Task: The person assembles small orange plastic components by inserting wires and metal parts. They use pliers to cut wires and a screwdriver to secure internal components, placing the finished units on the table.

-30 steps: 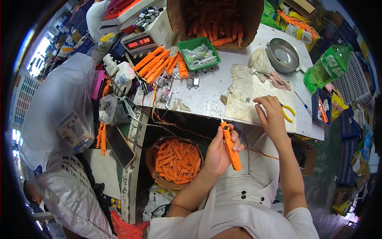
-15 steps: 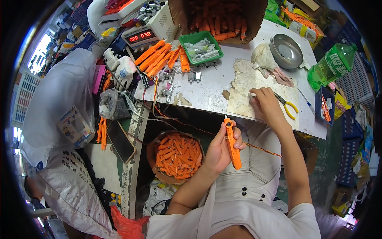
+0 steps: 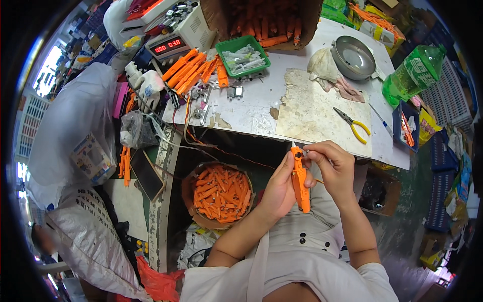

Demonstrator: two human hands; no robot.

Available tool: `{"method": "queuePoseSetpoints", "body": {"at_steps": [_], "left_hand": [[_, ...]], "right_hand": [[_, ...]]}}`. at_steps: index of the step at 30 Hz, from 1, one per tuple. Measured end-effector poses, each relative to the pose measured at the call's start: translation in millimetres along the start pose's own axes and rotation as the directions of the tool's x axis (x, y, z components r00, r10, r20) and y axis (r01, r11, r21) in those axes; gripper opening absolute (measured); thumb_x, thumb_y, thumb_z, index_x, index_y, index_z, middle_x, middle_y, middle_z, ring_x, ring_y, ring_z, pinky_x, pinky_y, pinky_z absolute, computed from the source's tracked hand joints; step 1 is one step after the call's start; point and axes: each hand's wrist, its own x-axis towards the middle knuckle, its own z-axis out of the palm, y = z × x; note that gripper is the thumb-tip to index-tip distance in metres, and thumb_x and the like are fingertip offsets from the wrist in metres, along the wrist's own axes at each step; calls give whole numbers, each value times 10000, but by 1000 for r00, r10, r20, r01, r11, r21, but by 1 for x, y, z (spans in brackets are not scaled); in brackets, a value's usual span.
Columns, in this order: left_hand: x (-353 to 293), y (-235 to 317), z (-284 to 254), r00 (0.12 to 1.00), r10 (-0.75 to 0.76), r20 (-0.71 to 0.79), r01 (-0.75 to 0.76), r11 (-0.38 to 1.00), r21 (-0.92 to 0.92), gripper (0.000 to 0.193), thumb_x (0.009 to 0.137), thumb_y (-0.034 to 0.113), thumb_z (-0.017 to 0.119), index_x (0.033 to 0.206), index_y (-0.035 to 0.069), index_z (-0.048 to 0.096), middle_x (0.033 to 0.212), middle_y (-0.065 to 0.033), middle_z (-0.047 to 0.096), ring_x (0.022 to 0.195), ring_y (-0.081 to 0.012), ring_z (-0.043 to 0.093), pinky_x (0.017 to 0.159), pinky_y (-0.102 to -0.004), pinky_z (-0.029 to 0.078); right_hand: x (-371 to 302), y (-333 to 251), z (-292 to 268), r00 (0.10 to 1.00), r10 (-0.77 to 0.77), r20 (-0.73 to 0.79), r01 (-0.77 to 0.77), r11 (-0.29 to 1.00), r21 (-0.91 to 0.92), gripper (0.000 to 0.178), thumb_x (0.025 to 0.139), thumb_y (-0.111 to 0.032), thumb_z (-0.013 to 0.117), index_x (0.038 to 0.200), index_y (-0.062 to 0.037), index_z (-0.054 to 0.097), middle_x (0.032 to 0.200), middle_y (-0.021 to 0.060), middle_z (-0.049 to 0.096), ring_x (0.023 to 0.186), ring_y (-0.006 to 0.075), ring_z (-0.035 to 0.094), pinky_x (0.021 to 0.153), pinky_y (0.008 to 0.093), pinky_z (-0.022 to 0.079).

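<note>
Tool [image 3: 300,183]: orange, up over the lap [image 3: 324,216]
Left hand [image 3: 282,191]: wrapped round it
Right hand [image 3: 332,166]: fingertips bunched by the nozzle [image 3: 294,144], can't tell if pinching anything
Tray [image 3: 254,71]: whitish bits [image 3: 244,58]
Low carton [image 3: 188,196]: heaped orange pieces [image 3: 221,196]

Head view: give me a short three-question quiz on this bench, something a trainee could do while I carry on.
1. Which hand is wrapped around the orange handheld piece?
2. True or false: the yellow-handled pliers are held in the right hand.
3. What stands to the right of the metal bowl? A) the green bottle B) the white unit with a red display C) the open cardboard box of orange parts

Key:
1. The left hand; the right hand is at the piece's upper end.
2. False; they lie on the table.
3. A
</note>
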Motion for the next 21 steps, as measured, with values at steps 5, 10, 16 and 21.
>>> {"method": "queuePoseSetpoints", "body": {"at_steps": [5, 10, 16, 21], "left_hand": [[-3, -5, 10, 1000, 24, -2, -24, 997, 73, 339, 1017, 366, 297, 1109, 104, 492, 940, -36, 504, 701, -159, 506, 704, -335, 410], [-5, -11, 15, 1000, 21, 7, -22, 994, 109, 325, 1013, 368, 319, 1119, 94, 458, 948, -41, 459, 706, -154, 496, 700, -323, 415], [-7, -16, 23, 1000, 5, -5, -4, 991, 134, 324, 1012, 371, 321, 1123, 97, 456, 944, -35, 470, 707, -149, 498, 697, -316, 413], [-7, -19, 27, 1000, -12, -7, 13, 983, 181, 326, 1011, 376, 321, 1121, 102, 460, 901, -27, 492, 709, -142, 503, 677, -294, 416]], "right_hand": [[-4, 1, -3, 974, -223, -45, 212, 961, -180, 154, 749, 43, 656, 892, -9, 676, 799, 90, 647, 740, 207, 612, 643, 290, 475], [-7, -3, -9, 947, -321, -30, 302, 916, -264, 194, 708, 57, 663, 886, -19, 668, 813, 82, 635, 753, 224, 602, 638, 303, 478], [-13, -6, -18, 926, -377, -23, 350, 880, -322, 260, 658, 68, 656, 901, -26, 661, 824, 73, 623, 750, 231, 596, 640, 314, 485], [-16, -7, -22, 894, -447, 1, 412, 822, -394, 271, 647, 51, 658, 908, -23, 653, 847, 74, 613, 755, 239, 594, 644, 318, 485]]}}
